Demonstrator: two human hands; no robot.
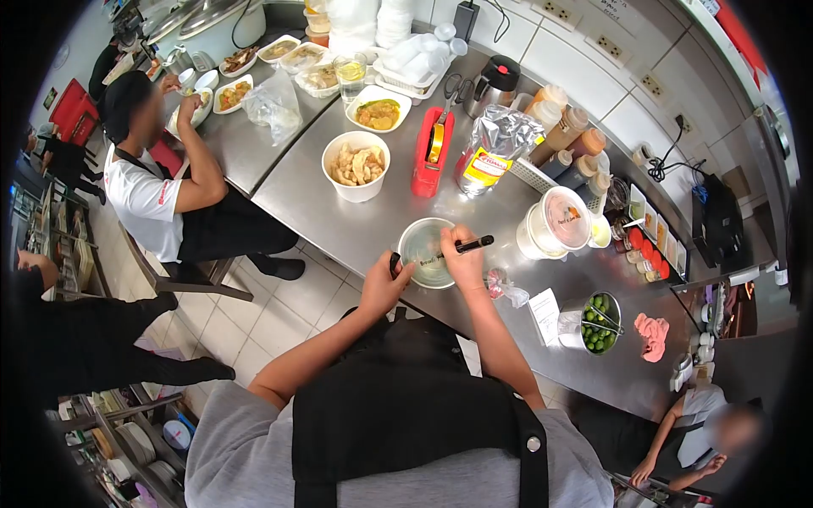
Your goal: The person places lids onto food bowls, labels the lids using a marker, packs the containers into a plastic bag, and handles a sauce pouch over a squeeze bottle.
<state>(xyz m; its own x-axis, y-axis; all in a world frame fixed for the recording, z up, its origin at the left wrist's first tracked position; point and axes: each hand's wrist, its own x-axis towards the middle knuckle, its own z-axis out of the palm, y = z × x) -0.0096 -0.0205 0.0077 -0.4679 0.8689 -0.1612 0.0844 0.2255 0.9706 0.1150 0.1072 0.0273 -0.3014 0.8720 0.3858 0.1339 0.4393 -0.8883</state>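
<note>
A round tub with a translucent lid [421, 235] stands at the front edge of the steel counter. Dark handwriting runs across its lid. My right hand [462, 264] grips a black marker [476, 244] over the lid's right side, fingers closed around it. At the tub's lower left, my left hand [384, 284] is closed with its fingertips against the rim. A small black piece that looks like the marker's cap [395, 265] sticks up from its fingers. The marker's tip is hidden by my right hand.
Behind the tub are a bowl of fried chips [356, 167], a red tape dispenser [433, 152] and a foil pouch [495, 152]. Stacked white tubs [566, 222] and a metal container of green limes [598, 326] stand right. A seated person [161, 178] eats at left.
</note>
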